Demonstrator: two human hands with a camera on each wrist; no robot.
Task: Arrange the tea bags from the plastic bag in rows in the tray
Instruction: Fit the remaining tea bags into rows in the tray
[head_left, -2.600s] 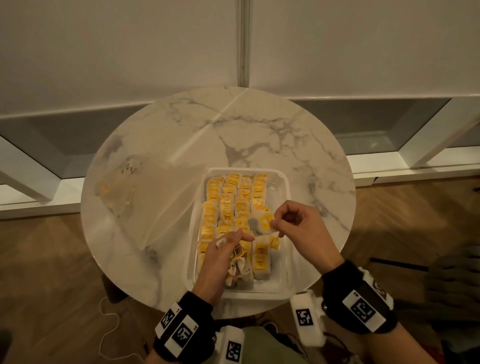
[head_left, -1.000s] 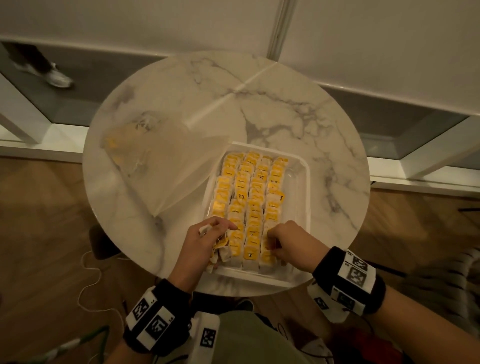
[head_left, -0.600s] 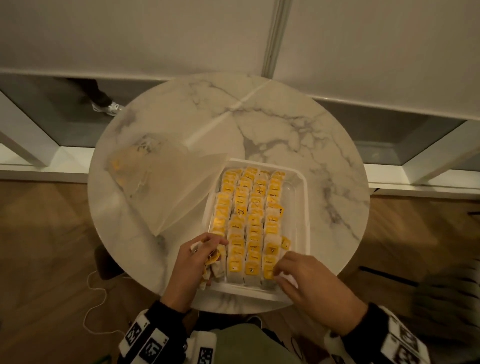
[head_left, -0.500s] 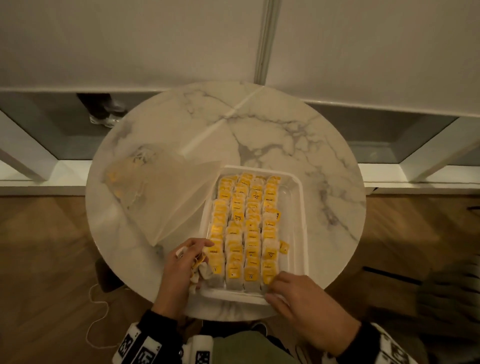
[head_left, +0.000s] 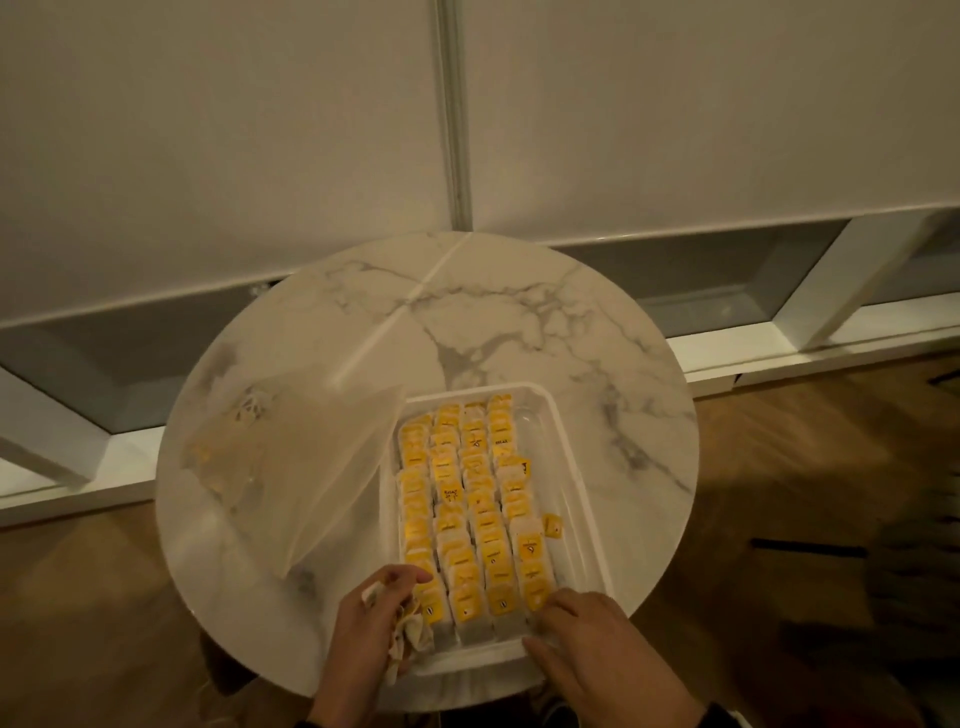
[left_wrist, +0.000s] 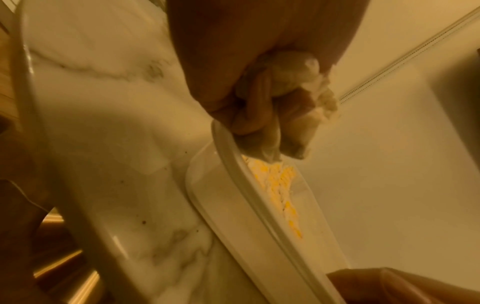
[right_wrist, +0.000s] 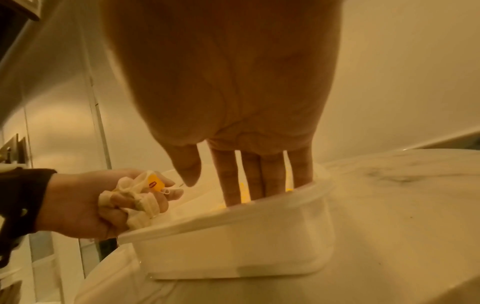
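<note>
A clear plastic tray (head_left: 584, 499) on the round marble table (head_left: 498, 322) holds several rows of yellow-tagged tea bags (head_left: 470, 499). My left hand (head_left: 374, 618) grips a bunch of loose tea bags (head_left: 413, 623) at the tray's near left corner; the bunch (right_wrist: 137, 197) and the bags (left_wrist: 293, 82) show in both wrist views. My right hand (head_left: 587, 634) rests at the tray's near right edge, its straight fingers (right_wrist: 262, 176) reaching down inside the tray wall (right_wrist: 233, 242) to the nearest bags. A crumpled clear plastic bag (head_left: 291, 462) lies left of the tray.
One yellow tag (head_left: 551, 526) lies loose right of the rows. The tray's right strip is bare. The table's far half holds nothing. A white windowsill (head_left: 779, 348) and wall stand behind; wood floor surrounds the table.
My right hand, which pinched a tea bag above the tray, has come down to the tray's near right edge with straight fingers. The left hand keeps its bunch. The head view has tilted up.
</note>
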